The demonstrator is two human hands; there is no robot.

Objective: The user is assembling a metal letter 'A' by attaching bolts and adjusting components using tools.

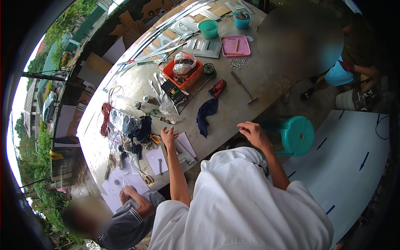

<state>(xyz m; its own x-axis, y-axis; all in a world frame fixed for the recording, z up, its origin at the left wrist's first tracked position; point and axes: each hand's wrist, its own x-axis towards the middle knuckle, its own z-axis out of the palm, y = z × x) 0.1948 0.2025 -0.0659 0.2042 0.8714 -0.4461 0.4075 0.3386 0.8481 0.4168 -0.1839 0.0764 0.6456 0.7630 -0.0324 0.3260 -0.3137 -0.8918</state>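
My left hand (169,136) hovers over the near edge of the table (233,112), its fingers apart and nothing visible in them. Beside it, a grey metal channel piece (185,149) lies on white paper (187,141). Orange-handled pliers (155,138) are just to its left, and a wrench (160,166) rests on another white sheet. My right hand (253,133) is past the table edge, close to a teal plastic stool (296,135). Its fingers are loosely bent and apart, with no object showing. A dark blue cloth (206,116) lies between the two hands, touched by neither.
An orange basket (193,79) of bags, a hammer (243,86), a pink tray (236,46) and teal tubs (208,28) stand farther back. A co-worker (129,216) sits at lower left, hands on white paper. Another person (358,62) is at upper right. A pale marked panel (341,162) lies right.
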